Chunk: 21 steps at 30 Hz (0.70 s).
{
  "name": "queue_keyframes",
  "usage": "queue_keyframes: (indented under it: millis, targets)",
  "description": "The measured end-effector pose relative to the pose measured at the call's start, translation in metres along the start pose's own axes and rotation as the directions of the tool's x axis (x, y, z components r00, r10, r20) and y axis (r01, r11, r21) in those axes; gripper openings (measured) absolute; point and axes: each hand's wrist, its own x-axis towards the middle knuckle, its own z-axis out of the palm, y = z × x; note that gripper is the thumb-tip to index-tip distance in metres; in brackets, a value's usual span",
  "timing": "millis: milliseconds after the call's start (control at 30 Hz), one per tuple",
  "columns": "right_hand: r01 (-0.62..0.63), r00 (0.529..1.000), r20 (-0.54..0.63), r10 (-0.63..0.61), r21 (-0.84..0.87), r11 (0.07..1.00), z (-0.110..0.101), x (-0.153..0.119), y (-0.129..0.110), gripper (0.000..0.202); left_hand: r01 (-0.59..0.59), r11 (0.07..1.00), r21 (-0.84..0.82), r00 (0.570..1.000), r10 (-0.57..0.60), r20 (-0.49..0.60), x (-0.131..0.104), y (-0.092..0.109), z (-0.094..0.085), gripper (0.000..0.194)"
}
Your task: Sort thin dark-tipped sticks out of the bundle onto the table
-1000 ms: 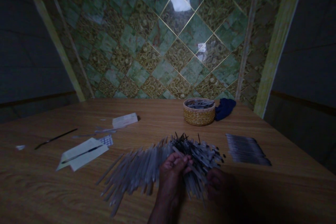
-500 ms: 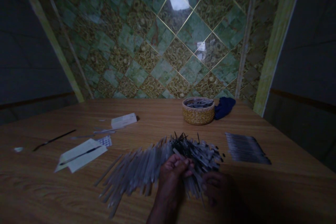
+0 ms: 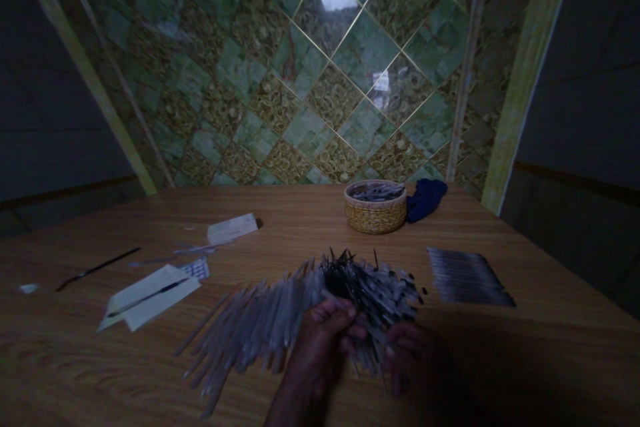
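Observation:
My left hand [image 3: 327, 333] is closed in a pinch on a pale translucent pen tube [image 3: 373, 328], which slants down to the right. At the tube's lower end, the fingers of my right hand [image 3: 407, 350] are closed on it; deep shadow hides part of this hand. Beneath and beyond my hands lies a heap of dark, slim pen parts [image 3: 385, 287], some with black ends. To the left spreads a fan of similar pale tubes [image 3: 260, 327] on the wooden table [image 3: 100, 373].
A neat row of slim pens [image 3: 470, 277] lies at the right. Further back stand a woven basket [image 3: 376, 215] full of pen-like sticks and a dark blue cloth [image 3: 427, 200]. On the left are a pale box [image 3: 233, 229], papers [image 3: 150, 293] with a dark pen, and a thin black stick [image 3: 100, 268].
My right hand has come up to the tube's lower end, and its fingers now close on it. My left hand has shifted slightly left and down, still pinching the tube.

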Motion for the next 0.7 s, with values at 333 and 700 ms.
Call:
queue_keyframes:
  millis: [333,700]
  targets:
    - [0.014,1.000,-0.020,-0.016,-0.070,0.997,-0.004,-0.004,-0.001,0.021,0.026,0.999,0.038,0.999,-0.027,0.020,-0.003,-0.001,0.006,0.025]
    - [0.033,0.998,-0.048,-0.039,-0.123,0.992,-0.003,-0.007,-0.006,0.022,0.040,0.999,-0.016,0.999,-0.040,0.003,-0.003,-0.006,0.011,0.027]
